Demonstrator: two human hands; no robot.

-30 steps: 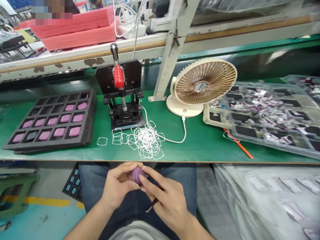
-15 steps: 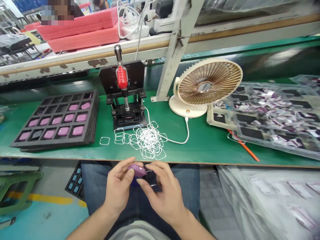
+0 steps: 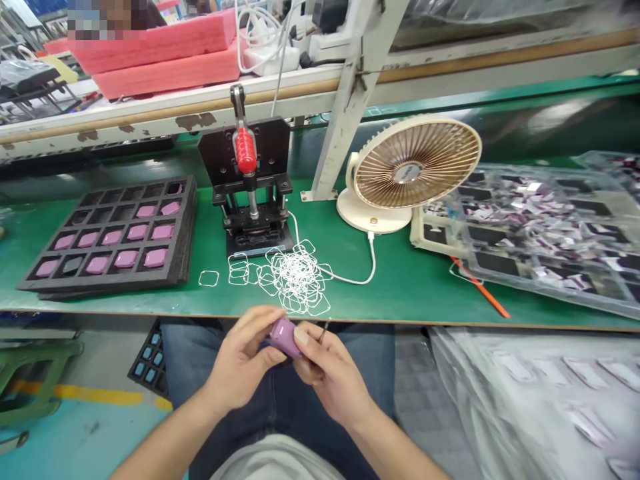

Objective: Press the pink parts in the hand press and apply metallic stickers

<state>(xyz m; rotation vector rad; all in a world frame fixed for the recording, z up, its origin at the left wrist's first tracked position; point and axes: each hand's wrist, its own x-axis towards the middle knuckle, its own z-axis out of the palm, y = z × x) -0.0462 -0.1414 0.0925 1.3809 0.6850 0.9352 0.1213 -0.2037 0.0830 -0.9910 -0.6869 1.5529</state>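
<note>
Above my lap, just in front of the bench edge, is a small rounded purple case (image 3: pixel 286 337). My right hand (image 3: pixel 327 370) grips its right end, thumb on top and fingers curled underneath. A thin dark piece (image 3: pixel 325 329) sticks up beside those fingers; its kind is unclear. Around the left end of the case, my left hand (image 3: pixel 245 360) has its fingers over the far side and its thumb at the near side. On the bench beyond lies a tangled pile of thin white square rings (image 3: pixel 299 280), with a single ring (image 3: pixel 209 279) off to the left.
A foam tray (image 3: pixel 105 279) with purple cases stands left. Behind the rings are a black lever press (image 3: pixel 255 227) with a red handle and a cream fan (image 3: pixel 415 173). Right are an orange stick (image 3: pixel 487 297) and a clear tray (image 3: pixel 550 227) of small parts.
The purple case has turned, and its end now rests under my right thumb. My left thumb has slid off its top to the near side. The view has shifted slightly.
</note>
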